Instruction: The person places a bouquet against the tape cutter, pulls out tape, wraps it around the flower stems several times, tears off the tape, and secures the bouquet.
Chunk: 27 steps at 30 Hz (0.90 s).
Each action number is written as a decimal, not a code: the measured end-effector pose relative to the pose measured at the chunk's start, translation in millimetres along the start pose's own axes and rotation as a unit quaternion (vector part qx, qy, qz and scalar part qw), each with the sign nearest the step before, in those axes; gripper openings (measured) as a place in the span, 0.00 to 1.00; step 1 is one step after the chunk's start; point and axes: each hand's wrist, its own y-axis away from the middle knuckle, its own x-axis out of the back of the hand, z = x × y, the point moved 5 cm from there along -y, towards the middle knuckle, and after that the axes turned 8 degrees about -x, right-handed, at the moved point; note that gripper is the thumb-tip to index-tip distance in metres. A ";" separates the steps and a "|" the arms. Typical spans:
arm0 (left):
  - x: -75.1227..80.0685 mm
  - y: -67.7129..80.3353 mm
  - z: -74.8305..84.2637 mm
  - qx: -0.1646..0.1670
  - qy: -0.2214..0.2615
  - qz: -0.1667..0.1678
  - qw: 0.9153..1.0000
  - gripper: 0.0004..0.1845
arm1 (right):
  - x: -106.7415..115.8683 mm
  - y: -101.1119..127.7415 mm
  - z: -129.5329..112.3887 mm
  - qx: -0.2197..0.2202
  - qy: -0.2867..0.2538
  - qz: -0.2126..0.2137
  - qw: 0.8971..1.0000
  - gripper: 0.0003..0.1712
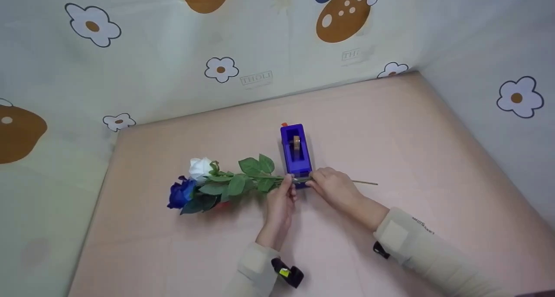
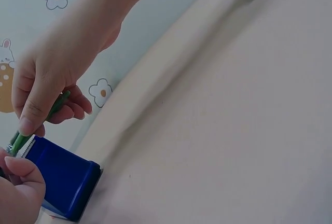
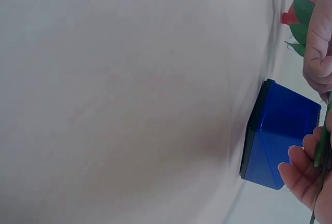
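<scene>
A bunch of flowers lies sideways across the head view, with a blue rose [image 1: 181, 194], a white rose [image 1: 200, 168] and green leaves [image 1: 237, 184]. Red petals [image 3: 291, 16] show beneath the leaves in the right wrist view. My left hand [image 1: 279, 199] pinches the stems between thumb and fingers. To its right, my right hand [image 1: 336, 186] grips the same green stems [image 2: 19, 142], and one thin stem end [image 1: 366, 182] sticks out beyond it. Both hands hold the stems across the near end of a blue tape dispenser [image 1: 286, 147], close over its toothed edge.
A roll of tape [image 1: 296, 143] sits inside the dispenser, which stands on a pale pink tabletop [image 1: 195, 253]. Behind and beside the table hang pale walls [image 1: 164, 63] printed with flowers and brown shapes. Black wrist cameras [image 1: 288, 272] are strapped over the sleeves.
</scene>
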 end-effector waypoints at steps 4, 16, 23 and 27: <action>-0.9 1.6 -2.7 0.006 -0.004 -0.004 1.000 0.10 | -0.4 1.1 3.3 0.000 0.005 -0.005 1.000 0.10; 0.0 4.7 -9.4 0.015 -0.049 -0.007 0.999 0.15 | -6.9 5.1 10.6 0.015 0.009 -0.028 0.999 0.11; 1.6 3.4 -12.0 0.013 -0.064 -0.002 0.998 0.15 | -10.4 4.9 11.2 0.016 0.006 -0.036 0.999 0.11; 2.5 3.0 -12.7 0.012 -0.079 0.001 0.997 0.15 | -12.1 4.6 11.7 0.005 -0.006 -0.053 0.999 0.10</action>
